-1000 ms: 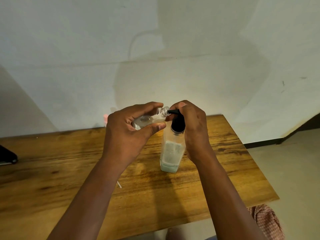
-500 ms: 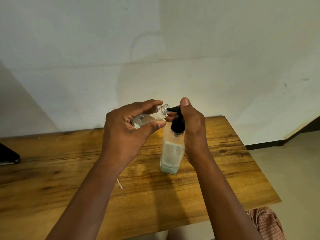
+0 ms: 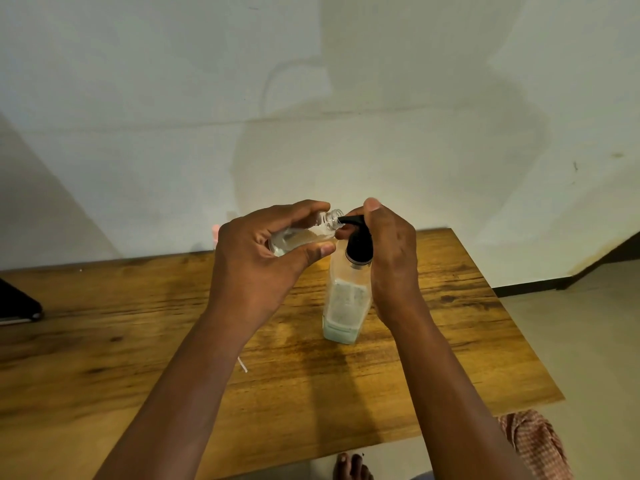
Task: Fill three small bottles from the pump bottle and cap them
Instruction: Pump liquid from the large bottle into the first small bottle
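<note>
Sideways, small bottle [image 3: 304, 233] in left hand [image 3: 256, 268] mouths rightward to the pump bottle [image 3: 346, 299] spout.

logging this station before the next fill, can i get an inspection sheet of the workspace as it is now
surface: wooden table, bare grain.
job's things: pump bottle upright, liquid low; small bottle uncapped, tilted, mouth at the spout.
clutter: white sliver; dark object at left edge; pink item behind left hand.
grippers: left hand holds small bottle; right hand on pump head.
cables: nothing seen.
surroundings: pale wall, floor, checked cloth.
</note>
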